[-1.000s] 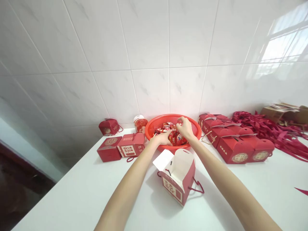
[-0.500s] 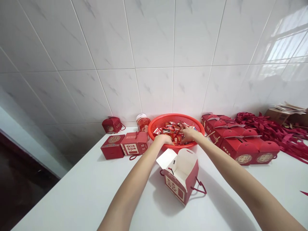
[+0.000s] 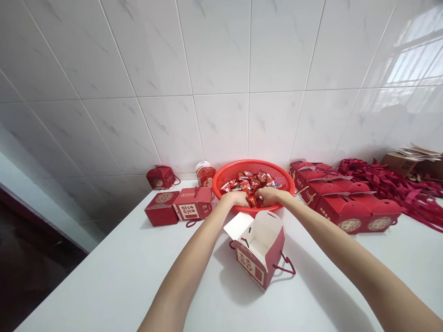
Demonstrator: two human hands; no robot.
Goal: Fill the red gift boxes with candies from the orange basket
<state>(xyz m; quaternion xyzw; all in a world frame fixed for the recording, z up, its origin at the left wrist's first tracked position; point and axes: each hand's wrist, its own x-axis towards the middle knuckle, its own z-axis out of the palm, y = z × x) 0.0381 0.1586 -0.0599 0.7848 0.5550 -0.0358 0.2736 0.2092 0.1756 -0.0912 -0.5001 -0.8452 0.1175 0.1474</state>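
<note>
Both hands are inside a red plastic basket (image 3: pixel 226 173) of wrapped candies (image 3: pixel 247 182). My left hand (image 3: pixel 239 198) is at the basket's near left, its fingers curled down among the candies. Beside it, my right hand (image 3: pixel 268 196) is closed, fingers bent in with a dark red wrapped candy at the fingertips. In front of the basket, between my forearms, stands a red and white gift box (image 3: pixel 252 267) with its top flaps apart. Its inside shows white, with a small dark cord end on the inner wall, and a cord handle hangs at its right.
To the left are closed red boxes (image 3: pixel 162 208), a small box (image 3: pixel 159 177) and a red jar-like container (image 3: pixel 206 175). Several closed red boxes (image 3: pixel 346 212) stand in rows at right, before a heap of red ribbons (image 3: pixel 374 177) and a cardboard box (image 3: pixel 398 163). A tiled wall (image 3: pixel 221 129) backs the white table (image 3: pixel 114 281).
My right hand has moved slightly left and lower in the basket, its fingers curling in closer to my left hand. The left hand stays nearly in place. The gift box has not moved.
</note>
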